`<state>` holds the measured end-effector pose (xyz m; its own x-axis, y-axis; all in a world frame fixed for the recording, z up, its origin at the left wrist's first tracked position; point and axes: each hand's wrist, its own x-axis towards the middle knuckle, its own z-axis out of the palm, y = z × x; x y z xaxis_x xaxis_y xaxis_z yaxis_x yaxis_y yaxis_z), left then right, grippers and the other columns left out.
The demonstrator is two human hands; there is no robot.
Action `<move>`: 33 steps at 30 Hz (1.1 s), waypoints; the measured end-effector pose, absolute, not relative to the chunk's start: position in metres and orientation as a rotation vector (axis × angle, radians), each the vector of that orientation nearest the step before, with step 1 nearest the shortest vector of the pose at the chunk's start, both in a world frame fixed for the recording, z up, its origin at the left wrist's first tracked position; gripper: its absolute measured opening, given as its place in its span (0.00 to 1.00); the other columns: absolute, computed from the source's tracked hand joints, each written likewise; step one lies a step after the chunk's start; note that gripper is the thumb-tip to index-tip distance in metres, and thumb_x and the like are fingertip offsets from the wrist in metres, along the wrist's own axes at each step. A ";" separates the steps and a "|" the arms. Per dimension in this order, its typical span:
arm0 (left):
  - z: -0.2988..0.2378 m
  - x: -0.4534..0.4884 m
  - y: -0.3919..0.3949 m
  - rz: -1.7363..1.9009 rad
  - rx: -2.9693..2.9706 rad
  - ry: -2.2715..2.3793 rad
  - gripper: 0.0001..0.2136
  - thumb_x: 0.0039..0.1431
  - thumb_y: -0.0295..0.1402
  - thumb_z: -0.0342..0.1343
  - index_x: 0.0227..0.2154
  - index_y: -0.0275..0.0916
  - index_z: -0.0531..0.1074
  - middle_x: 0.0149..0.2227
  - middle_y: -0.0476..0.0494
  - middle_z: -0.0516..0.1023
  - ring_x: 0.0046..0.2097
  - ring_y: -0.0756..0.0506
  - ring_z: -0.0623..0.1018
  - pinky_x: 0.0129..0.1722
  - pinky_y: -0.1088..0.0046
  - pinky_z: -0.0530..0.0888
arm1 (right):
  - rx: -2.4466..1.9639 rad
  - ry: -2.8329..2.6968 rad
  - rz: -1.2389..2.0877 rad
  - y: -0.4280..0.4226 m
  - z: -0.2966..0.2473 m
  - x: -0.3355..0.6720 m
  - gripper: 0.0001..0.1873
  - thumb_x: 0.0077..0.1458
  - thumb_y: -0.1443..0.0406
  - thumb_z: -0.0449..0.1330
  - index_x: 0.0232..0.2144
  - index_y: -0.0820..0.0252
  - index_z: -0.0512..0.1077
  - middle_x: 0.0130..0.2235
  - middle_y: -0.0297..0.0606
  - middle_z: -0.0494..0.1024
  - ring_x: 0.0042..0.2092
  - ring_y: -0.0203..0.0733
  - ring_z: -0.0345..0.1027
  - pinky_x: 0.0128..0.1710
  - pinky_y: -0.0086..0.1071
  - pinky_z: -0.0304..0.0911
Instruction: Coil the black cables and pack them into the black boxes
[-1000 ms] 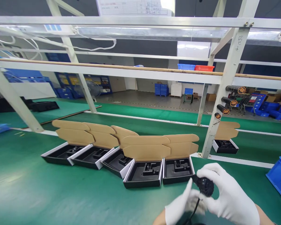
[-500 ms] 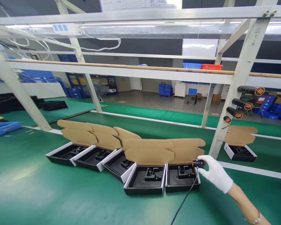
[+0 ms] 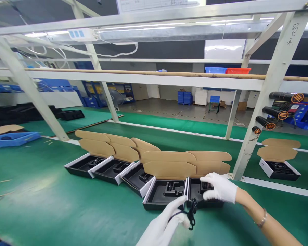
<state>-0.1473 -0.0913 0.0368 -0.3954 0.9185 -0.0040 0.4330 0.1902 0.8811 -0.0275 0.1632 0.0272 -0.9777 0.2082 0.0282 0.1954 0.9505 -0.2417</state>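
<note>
Hands apart but close, both low over the front of the row. Right hand (image 3: 219, 187), in a white cotton glove, is down in the nearest black box (image 3: 205, 204), fingers (image 3: 207, 178) wrapped over a dark moulded part (image 3: 204, 186) sitting in that box's black foam insert (image 3: 195, 188). Exact seating of the part can't be confirmed, the glove covers most of it. Left hand (image 3: 164, 222), also gloved, is lower and to the left of the right hand, clamped on a coiled black cable (image 3: 192, 214) just above the front edge of the boxes. Can't tell from this view whether the coil runs to the moulded part. Directly left of the right hand is a second box (image 3: 164, 204), its foam insert (image 3: 168, 193) showing a black shape in its cut-out. Further left of both hands, 3 more boxes sit angled in line, so 5 in the row, all with kraft-brown lids (image 3: 169, 169) standing open behind them. Past the right hand, beyond a white steel upright (image 3: 248, 147), is 1 more open box (image 3: 279, 171). All 6 are on a green bench mat (image 3: 53, 201). Metal bracelet (image 3: 261, 218) on the right wrist.
</note>
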 end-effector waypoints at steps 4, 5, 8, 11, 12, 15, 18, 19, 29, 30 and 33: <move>0.060 -0.141 -0.058 1.231 1.344 1.892 0.15 0.63 0.41 0.44 0.41 0.46 0.75 0.53 0.47 0.76 0.55 0.42 0.73 0.58 0.64 0.68 | -0.230 -2.687 0.881 0.115 0.064 -0.006 0.30 0.41 0.54 0.70 0.48 0.54 0.73 0.42 0.35 0.76 0.39 0.42 0.69 0.39 0.34 0.66; 0.061 -0.142 -0.049 1.276 1.333 1.936 0.15 0.63 0.41 0.46 0.46 0.46 0.73 0.50 0.46 0.78 0.52 0.42 0.75 0.56 0.65 0.69 | -0.318 -2.622 0.924 0.107 0.068 -0.002 0.19 0.46 0.57 0.67 0.42 0.55 0.75 0.39 0.34 0.76 0.37 0.40 0.69 0.37 0.33 0.65; 0.056 -0.149 -0.020 1.313 1.369 2.063 0.15 0.62 0.39 0.46 0.46 0.45 0.72 0.51 0.44 0.76 0.52 0.40 0.73 0.58 0.62 0.65 | -0.504 -2.505 1.034 0.103 0.067 0.002 0.07 0.52 0.65 0.59 0.35 0.57 0.72 0.34 0.33 0.77 0.33 0.37 0.69 0.36 0.32 0.66; 0.049 -0.155 0.004 1.202 1.474 1.908 0.16 0.63 0.40 0.43 0.41 0.43 0.74 0.47 0.42 0.78 0.50 0.39 0.74 0.59 0.60 0.63 | -0.507 -2.444 1.051 0.115 0.053 0.002 0.18 0.51 0.68 0.57 0.46 0.57 0.69 0.40 0.35 0.78 0.37 0.39 0.71 0.40 0.35 0.69; 0.048 -0.154 0.010 1.151 1.495 1.817 0.19 0.65 0.42 0.39 0.39 0.42 0.75 0.41 0.43 0.80 0.46 0.40 0.76 0.56 0.61 0.66 | -0.491 -2.452 1.007 0.120 0.048 0.002 0.22 0.52 0.68 0.56 0.52 0.56 0.67 0.43 0.37 0.78 0.39 0.40 0.72 0.42 0.36 0.69; 0.050 -0.152 0.021 1.002 1.510 1.564 0.30 0.67 0.49 0.29 0.34 0.41 0.76 0.24 0.48 0.76 0.34 0.44 0.78 0.45 0.66 0.74 | -0.426 -2.593 0.761 0.134 0.038 0.003 0.26 0.57 0.67 0.52 0.59 0.55 0.64 0.44 0.40 0.77 0.42 0.42 0.72 0.45 0.38 0.68; 0.051 -0.158 0.027 0.898 1.523 1.479 0.24 0.64 0.53 0.39 0.44 0.43 0.74 0.23 0.53 0.73 0.27 0.48 0.75 0.36 0.71 0.74 | -0.470 -2.728 0.551 0.148 0.033 0.004 0.17 0.62 0.64 0.50 0.48 0.57 0.73 0.41 0.41 0.77 0.43 0.43 0.71 0.46 0.37 0.66; 0.049 -0.162 0.030 0.867 1.533 1.492 0.23 0.62 0.54 0.45 0.48 0.44 0.72 0.25 0.54 0.73 0.25 0.49 0.74 0.33 0.72 0.73 | -0.530 -2.766 0.508 0.152 0.030 0.004 0.16 0.63 0.64 0.49 0.45 0.57 0.75 0.40 0.40 0.77 0.43 0.43 0.71 0.45 0.36 0.65; -0.021 -0.189 0.058 0.554 2.028 1.843 0.13 0.59 0.43 0.55 0.40 0.45 0.80 0.42 0.42 0.80 0.44 0.39 0.76 0.48 0.59 0.69 | -0.806 -3.226 -0.001 0.171 -0.010 -0.029 0.15 0.54 0.55 0.62 0.36 0.59 0.82 0.42 0.49 0.80 0.46 0.53 0.72 0.42 0.38 0.64; -0.028 -0.188 0.056 0.530 2.090 1.875 0.15 0.61 0.45 0.52 0.38 0.44 0.81 0.41 0.40 0.80 0.44 0.38 0.76 0.49 0.56 0.68 | -0.818 -3.245 -0.028 0.172 -0.010 -0.032 0.15 0.52 0.56 0.63 0.34 0.61 0.82 0.40 0.51 0.80 0.45 0.55 0.73 0.42 0.39 0.65; -0.048 -0.186 0.048 0.459 2.253 1.941 0.22 0.62 0.52 0.49 0.39 0.40 0.80 0.39 0.37 0.80 0.42 0.36 0.76 0.49 0.51 0.66 | -0.846 -3.257 -0.083 0.168 -0.008 -0.037 0.19 0.55 0.54 0.61 0.33 0.65 0.81 0.37 0.54 0.80 0.42 0.56 0.74 0.41 0.41 0.65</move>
<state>-0.1864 0.0483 -0.0480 0.1252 0.9819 0.1421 0.9414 -0.1628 0.2952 -0.0375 0.1682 -0.0076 -0.8501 0.4858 -0.2031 0.4747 0.8740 0.1033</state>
